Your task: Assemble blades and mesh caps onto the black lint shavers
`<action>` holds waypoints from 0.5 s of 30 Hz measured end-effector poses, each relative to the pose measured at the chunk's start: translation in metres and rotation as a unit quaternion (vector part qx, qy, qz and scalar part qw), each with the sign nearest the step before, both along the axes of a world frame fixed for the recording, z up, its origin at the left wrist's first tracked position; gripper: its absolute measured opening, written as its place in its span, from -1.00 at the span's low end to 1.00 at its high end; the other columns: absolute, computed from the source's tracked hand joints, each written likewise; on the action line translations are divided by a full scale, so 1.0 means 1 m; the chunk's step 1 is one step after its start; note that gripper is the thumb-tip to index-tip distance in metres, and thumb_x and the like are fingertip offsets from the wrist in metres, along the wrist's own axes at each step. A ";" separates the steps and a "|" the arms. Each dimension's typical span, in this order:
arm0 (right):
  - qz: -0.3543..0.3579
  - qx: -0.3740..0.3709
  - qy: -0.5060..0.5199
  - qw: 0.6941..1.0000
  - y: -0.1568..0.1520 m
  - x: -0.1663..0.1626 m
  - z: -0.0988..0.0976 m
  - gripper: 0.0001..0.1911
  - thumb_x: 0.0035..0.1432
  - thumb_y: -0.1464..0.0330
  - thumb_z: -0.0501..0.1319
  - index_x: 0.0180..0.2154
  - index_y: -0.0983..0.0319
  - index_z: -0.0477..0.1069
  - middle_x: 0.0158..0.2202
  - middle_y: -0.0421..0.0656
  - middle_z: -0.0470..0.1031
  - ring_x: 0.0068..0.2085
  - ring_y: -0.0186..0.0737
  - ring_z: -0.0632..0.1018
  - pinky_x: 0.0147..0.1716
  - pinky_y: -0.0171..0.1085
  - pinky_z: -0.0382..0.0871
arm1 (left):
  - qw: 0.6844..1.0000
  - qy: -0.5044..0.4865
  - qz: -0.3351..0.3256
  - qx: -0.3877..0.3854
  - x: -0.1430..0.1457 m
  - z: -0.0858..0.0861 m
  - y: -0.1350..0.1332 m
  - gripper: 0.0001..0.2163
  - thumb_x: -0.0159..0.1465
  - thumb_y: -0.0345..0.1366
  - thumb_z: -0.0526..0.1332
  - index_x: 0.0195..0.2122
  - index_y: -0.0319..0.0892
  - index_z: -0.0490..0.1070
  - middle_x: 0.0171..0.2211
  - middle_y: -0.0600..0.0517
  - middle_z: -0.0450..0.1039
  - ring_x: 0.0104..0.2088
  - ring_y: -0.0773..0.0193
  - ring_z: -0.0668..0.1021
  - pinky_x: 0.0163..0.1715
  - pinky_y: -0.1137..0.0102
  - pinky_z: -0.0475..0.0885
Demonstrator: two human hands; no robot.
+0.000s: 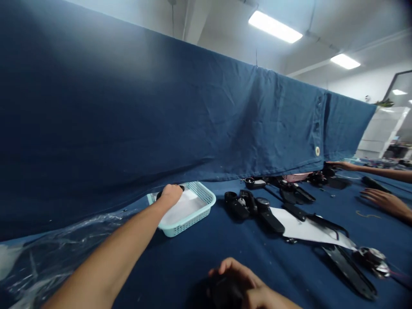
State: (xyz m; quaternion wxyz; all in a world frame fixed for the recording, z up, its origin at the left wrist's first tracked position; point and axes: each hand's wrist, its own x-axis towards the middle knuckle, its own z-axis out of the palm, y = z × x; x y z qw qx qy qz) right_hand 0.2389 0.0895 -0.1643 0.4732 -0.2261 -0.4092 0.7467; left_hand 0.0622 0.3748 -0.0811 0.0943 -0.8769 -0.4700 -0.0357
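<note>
My left hand point(170, 194) reaches out over a small light green plastic basket point(206, 205) and is closed on a small black part at the basket's far rim. A white sheet lies inside the basket. My right hand point(244, 285) is at the bottom edge of the view, with its fingers curled around a dark black object point(225, 294) resting on the blue cloth. What that object is I cannot make out.
A blue cloth partition point(161, 120) stands right behind the basket. Several black strap-like parts point(257, 208) and a white paper point(305, 229) lie to the right. Clear plastic film point(48, 249) lies at the left. Another person's hands point(383, 201) work at the far right.
</note>
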 end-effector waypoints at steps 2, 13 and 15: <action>-0.035 0.012 -0.002 0.999 -0.006 -0.006 -0.003 -0.33 -0.48 0.64 0.18 -0.19 0.09 0.41 0.04 -0.21 0.44 0.08 -0.04 0.44 -0.06 -0.24 0.24 | 0.998 -0.060 0.021 -0.006 -0.003 0.011 -0.020 -0.69 0.34 -0.23 0.22 0.06 -0.22 0.36 0.02 -0.10 0.42 -0.08 0.12 0.54 -0.11 0.14 0.50; -0.188 0.200 -0.358 0.892 -0.043 -0.026 -0.003 -0.51 -0.13 0.12 0.42 -0.15 0.13 0.40 -0.09 -0.07 0.52 -0.04 0.07 0.53 -0.05 -0.11 0.41 | 0.886 -0.427 0.062 -0.167 -0.096 0.046 -0.280 -0.74 0.34 -0.05 0.11 -0.30 -0.10 0.45 -0.39 0.05 0.51 -0.35 0.23 0.56 -0.30 0.39 0.44; -0.147 0.206 -0.455 0.853 -0.045 -0.016 0.005 -0.52 -0.02 0.10 0.37 -0.05 0.12 0.47 -0.03 -0.05 0.55 0.04 0.11 0.52 0.07 -0.04 0.37 | 0.840 -0.475 0.108 -0.239 -0.117 0.020 -0.326 -0.76 0.24 -0.05 0.22 -0.42 -0.10 0.43 -0.52 0.08 0.46 -0.49 0.26 0.53 -0.45 0.42 0.43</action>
